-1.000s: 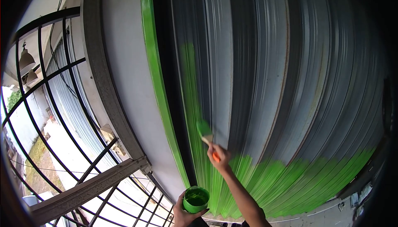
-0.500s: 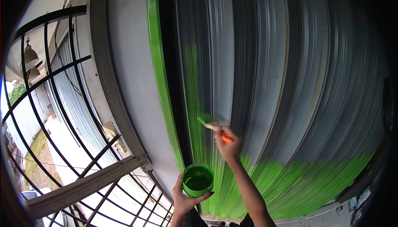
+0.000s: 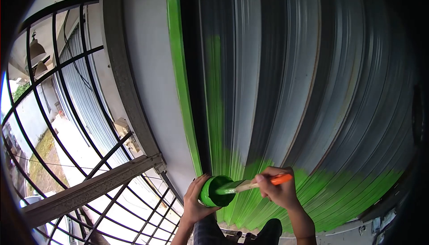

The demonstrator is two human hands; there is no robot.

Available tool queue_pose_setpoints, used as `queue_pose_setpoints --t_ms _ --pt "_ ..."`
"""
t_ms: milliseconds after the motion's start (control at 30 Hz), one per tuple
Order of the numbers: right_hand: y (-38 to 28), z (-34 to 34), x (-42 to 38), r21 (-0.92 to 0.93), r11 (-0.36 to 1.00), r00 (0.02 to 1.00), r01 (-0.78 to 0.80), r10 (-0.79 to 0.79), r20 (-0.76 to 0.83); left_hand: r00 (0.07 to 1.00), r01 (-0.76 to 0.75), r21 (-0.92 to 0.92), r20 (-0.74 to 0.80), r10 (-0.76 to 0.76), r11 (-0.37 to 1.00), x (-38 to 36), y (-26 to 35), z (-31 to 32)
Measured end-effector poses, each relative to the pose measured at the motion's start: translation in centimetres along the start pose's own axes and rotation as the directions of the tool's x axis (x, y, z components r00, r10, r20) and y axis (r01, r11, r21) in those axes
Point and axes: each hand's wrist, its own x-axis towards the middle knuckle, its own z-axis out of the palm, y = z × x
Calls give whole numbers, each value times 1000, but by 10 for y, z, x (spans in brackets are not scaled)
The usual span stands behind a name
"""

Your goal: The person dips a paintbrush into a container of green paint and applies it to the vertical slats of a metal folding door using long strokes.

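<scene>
My left hand (image 3: 195, 200) is closed around the side of a can of green paint (image 3: 207, 194), which is tilted with its mouth towards the right. Between the fingers of my right hand (image 3: 278, 188) is a paintbrush (image 3: 243, 186) with an orange handle. Its green-coated bristles reach into the mouth of the can. Behind both hands stands a corrugated metal shutter (image 3: 299, 66), grey above and streaked with green paint along its lower part. One narrow green strip (image 3: 215, 88) runs higher up near its left side.
A green-painted edge strip (image 3: 179, 66) and a white wall panel (image 3: 149, 66) border the shutter on the left. Further left is a black-barred metal gate (image 3: 89, 173), with a paved area and grass outside. My legs (image 3: 268, 231) show at the bottom.
My right hand has brought the paintbrush down from the shutter to the can, so the bristles are now in its mouth. The can has tilted to the right. The view has shifted slightly.
</scene>
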Motion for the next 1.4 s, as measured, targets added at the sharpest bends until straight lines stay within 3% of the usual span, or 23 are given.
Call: queue_pose_setpoints --t_ms 67,200,533,767,867,967,1067,1100,1200,1233,1333,1400 --pt "-2 5 -4 -152 986 997 64 -56 61 1000 14 -56 14 -13 998 -3 1 1" --pt "-2 17 -6 -234 954 980 190 -170 102 999 -17 -79 32 20 997 -8 3 3" --pt "13 30 -10 -386 889 960 247 -173 218 986 -159 -59 38 161 986 -3 7 4" --pt "14 30 -11 -405 882 960 243 -158 230 989 -137 -64 51 140 989 -3 8 5" --pt "6 27 -12 -267 928 965 259 -239 105 993 -104 -85 51 109 991 -6 5 6" --pt "8 21 -13 -174 971 987 161 -157 38 997 -48 -93 56 53 995 -9 5 5" --pt "35 16 -16 117 989 996 -90 92 -11 999 5 -94 43 -1 996 -12 5 7" --pt "42 17 -16 253 958 990 -133 142 -20 999 20 -86 33 -17 996 -13 4 8" --pt "65 18 -13 425 857 939 -291 340 -44 999 37 -23 21 -36 999 -14 2 11" --pt "79 16 -13 467 805 913 -366 408 12 999 37 4 20 -37 999 -14 2 13" --pt "106 9 -12 650 547 784 -528 608 124 998 62 46 1 -62 997 -13 1 17" --pt "117 8 -12 733 470 757 -492 647 93 991 130 36 -21 -129 991 -16 -3 20"
